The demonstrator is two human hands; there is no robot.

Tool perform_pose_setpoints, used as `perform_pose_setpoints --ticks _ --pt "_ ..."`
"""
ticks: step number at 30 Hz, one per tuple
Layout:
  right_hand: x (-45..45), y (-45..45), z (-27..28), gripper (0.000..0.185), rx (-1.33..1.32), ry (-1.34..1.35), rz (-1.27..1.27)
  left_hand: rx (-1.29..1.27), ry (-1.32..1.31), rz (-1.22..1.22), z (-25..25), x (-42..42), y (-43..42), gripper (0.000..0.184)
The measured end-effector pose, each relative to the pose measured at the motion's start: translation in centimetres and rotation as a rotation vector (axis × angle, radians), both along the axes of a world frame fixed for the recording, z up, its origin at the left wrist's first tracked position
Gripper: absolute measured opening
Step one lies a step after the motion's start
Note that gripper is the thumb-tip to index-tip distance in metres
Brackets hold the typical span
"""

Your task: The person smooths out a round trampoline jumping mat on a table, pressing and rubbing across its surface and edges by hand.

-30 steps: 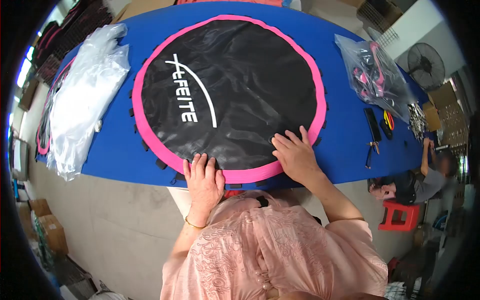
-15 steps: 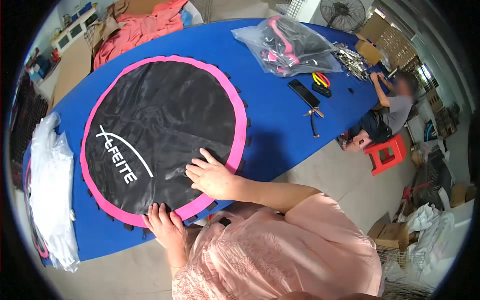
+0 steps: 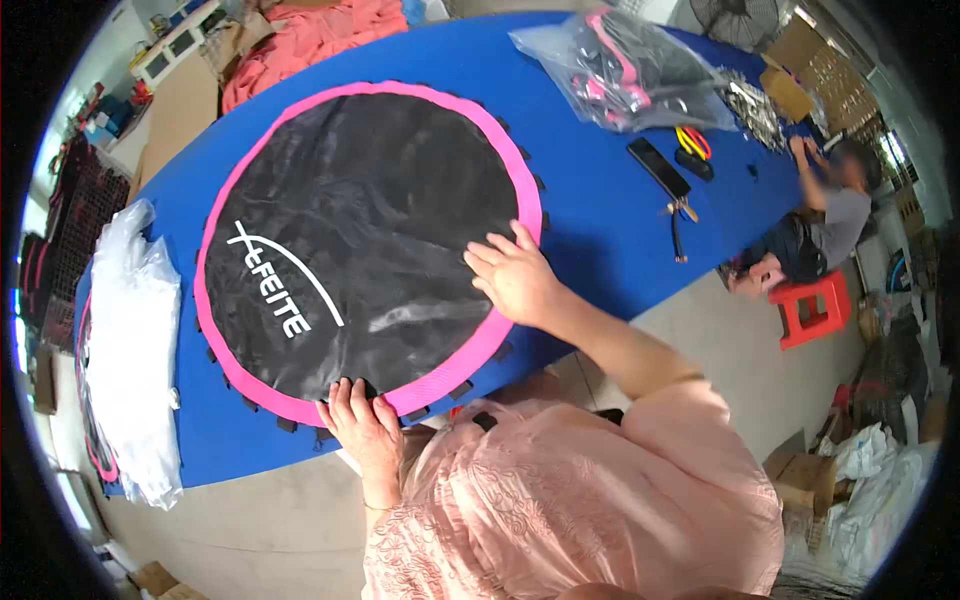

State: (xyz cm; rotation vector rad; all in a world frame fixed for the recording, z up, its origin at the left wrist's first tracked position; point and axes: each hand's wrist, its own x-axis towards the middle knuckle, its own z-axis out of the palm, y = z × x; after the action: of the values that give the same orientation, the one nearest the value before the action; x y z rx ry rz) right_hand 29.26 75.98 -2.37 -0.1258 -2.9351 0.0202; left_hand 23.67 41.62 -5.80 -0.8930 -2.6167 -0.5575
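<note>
A round black trampoline mat [image 3: 370,200] with white lettering and a pink border [image 3: 215,330] lies flat on the blue tabletop [image 3: 590,200]. Small black tabs stick out around its rim. Near the closest edge, my left hand [image 3: 365,430] rests with its fingers over the pink border and onto the black fabric. My right hand [image 3: 515,278] lies spread at the right side of the mat, fingers on the black part and palm by the border. Neither hand grips anything that I can see.
Plastic sheeting [image 3: 130,370] lies at the left. Further back are a bagged pink-and-black item [image 3: 625,75], a phone [image 3: 658,167], snips [image 3: 679,232] and metal parts [image 3: 755,115]. Another person [image 3: 835,210] sits at the right on a red stool [image 3: 812,312].
My right hand has slid across the mat, away from my left hand, to the right-hand border. My left hand stays at the near edge. The whole view has shifted.
</note>
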Motion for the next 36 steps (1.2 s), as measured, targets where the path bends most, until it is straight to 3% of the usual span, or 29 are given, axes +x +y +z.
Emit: perform_pose_setpoints --ticks 1,6,9,17,21,27,29,36 --pt "-0.2 0.5 -0.7 0.044 0.015 0.034 0.076 0.005 -0.005 -0.004 0.0 0.1 0.0 0.039" --pt "-0.4 2.3 3.9 0.045 0.054 -0.403 0.151 -0.074 0.016 -0.062 -0.3 -0.3 -1.0 0.039" --pt "1.2 2.9 4.2 0.046 0.067 -0.468 0.156 -0.092 -0.014 -0.079 -0.1 -0.5 -1.4 0.041" --pt "4.5 3.1 2.3 0.047 -0.037 -0.304 0.150 -0.101 0.046 -0.151 0.8 -1.2 -1.5 0.036" --pt "3.9 2.8 1.9 0.044 0.001 -0.256 0.155 0.138 -0.270 -0.091 1.4 -2.7 -2.3 0.030" --pt "0.9 3.1 2.3 0.048 -0.012 -0.254 0.195 0.008 -0.036 0.105 0.8 -3.9 -1.6 0.040" --pt "-0.7 2.8 2.6 0.049 -0.042 -0.341 0.162 -0.047 -0.053 0.111 -0.1 -4.0 -1.7 0.045" --pt "-5.2 1.6 2.1 0.062 0.059 -0.247 0.223 -0.027 -0.071 0.129 0.1 -3.6 -1.4 0.047"
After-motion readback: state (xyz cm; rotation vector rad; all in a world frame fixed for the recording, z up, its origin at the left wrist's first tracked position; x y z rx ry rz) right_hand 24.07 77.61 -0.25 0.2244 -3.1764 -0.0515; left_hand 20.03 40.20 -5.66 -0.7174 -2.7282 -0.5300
